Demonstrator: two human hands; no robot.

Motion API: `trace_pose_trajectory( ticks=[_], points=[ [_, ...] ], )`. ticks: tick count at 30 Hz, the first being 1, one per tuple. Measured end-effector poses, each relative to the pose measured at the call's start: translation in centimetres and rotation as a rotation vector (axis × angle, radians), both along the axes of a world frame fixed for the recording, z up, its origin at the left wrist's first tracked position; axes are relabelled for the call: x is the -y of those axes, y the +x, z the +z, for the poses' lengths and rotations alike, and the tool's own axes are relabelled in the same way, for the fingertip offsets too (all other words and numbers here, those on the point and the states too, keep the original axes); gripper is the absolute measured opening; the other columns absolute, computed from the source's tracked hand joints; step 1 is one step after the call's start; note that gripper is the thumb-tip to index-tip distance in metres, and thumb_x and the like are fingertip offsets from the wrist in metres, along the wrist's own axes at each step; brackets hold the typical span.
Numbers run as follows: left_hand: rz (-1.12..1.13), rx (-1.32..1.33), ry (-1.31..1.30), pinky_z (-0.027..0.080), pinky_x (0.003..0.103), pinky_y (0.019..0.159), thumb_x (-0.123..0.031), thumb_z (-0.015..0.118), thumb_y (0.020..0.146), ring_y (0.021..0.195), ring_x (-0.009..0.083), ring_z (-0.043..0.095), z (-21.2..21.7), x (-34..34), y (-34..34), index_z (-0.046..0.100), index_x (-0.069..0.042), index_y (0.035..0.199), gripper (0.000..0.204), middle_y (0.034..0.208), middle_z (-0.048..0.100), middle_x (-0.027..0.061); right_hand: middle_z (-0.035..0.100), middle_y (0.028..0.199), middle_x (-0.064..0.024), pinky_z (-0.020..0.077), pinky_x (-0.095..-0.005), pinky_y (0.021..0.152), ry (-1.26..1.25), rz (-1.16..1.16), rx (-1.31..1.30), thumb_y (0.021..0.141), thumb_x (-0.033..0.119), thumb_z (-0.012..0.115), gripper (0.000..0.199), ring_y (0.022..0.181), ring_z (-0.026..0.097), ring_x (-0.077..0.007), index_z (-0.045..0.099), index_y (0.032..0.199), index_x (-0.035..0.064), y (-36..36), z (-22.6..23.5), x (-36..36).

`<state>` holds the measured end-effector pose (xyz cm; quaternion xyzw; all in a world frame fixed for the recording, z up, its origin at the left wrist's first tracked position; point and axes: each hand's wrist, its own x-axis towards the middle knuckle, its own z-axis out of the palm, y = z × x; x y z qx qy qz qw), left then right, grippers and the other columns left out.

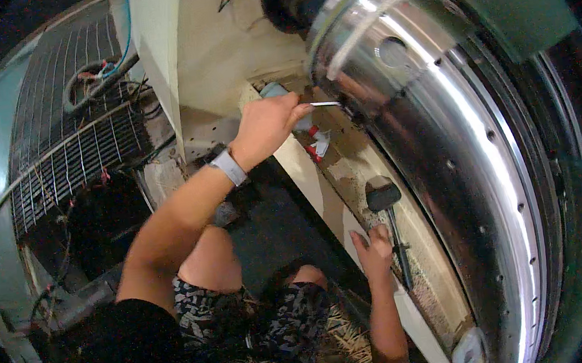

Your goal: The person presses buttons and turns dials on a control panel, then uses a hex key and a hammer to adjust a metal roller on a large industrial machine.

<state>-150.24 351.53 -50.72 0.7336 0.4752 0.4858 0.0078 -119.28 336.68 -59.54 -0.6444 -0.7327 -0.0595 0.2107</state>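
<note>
While the left hand is pinching a thin, stiff metal tool by its near end, the right hand is resting fingers-curled on the cabinet edge beside the hammer; looks light, probably slippery.

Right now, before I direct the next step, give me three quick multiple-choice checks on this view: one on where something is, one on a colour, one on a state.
1. Where is the hammer?
A. On the ledge beside the steel drum
B. On the wire grille
C. On the person's lap

2. What colour is the wristband?
A. Red
B. Light grey
C. Green

3. What is the left hand doing?
A. Resting flat and empty
B. Gripping a thin metal tool against the drum
C. Holding the hammer

Answers: 1 A, the hammer lies by the drum, at the right hand. 2 B, it shows pale grey. 3 B, the fingers close on the tool.
</note>
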Motion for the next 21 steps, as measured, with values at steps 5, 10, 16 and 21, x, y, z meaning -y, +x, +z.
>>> trace_pose_trajectory(
  ticks=[5, 10, 16, 21],
  points=[
    [0.19, 0.018, 0.055, 0.041, 0.043, 0.049, -0.038, 0.052, 0.086, 0.058, 0.0344, 0.056, 0.2, 1.3, 1.5, 0.05, -0.005, 0.07, 0.037, 0.062, 0.054, 0.0141, 0.051, 0.085, -0.0188, 0.0447, -0.0432, 0.065, -0.002, -0.087, 0.058, 0.084, 0.033, 0.059, 0.04, 0.075, 0.054, -0.0362, 0.056, 0.075, -0.006, 0.5, -1.0, -0.7],
    [0.251, 0.012, 0.004, 0.04, 0.044, 0.05, -0.038, 0.051, 0.087, 0.059, 0.0355, 0.056, 0.5, 1.8, 2.1, 0.05, -0.006, 0.07, 0.037, 0.063, 0.055, 0.0145, 0.057, 0.096, -0.0192, 0.0496, -0.0417, 0.07, 0.023, -0.148, 0.119, 0.085, 0.039, 0.055, 0.043, 0.079, 0.059, -0.0351, 0.061, 0.08, -0.0031, 0.4, -1.8, -1.2],
    [0.117, -0.04, 0.021, 0.041, 0.043, 0.048, -0.036, 0.054, 0.085, 0.058, 0.0341, 0.055, 0.8, 1.1, 1.0, 0.049, -0.006, 0.069, 0.034, 0.063, 0.055, 0.0134, 0.051, 0.083, -0.0151, 0.0454, -0.0422, 0.06, 0.168, -0.09, 0.239, 0.083, 0.032, 0.06, 0.034, 0.069, 0.055, -0.0357, 0.057, 0.073, -0.0009, 0.7, -2.0, -1.0],
    [-0.027, -0.175, 0.248, 0.042, 0.041, 0.048, -0.033, 0.058, 0.082, 0.057, 0.0311, 0.056, 1.1, -2.8, -1.2, 0.048, -0.007, 0.069, 0.031, 0.061, 0.054, 0.0114, 0.05, 0.082, -0.0165, 0.0463, -0.0419, 0.06, 0.071, -0.118, 0.155, 0.082, 0.029, 0.062, 0.034, 0.067, 0.056, -0.0352, 0.057, 0.069, -0.0022, 0.0, -1.5, -0.8]
  ],
)
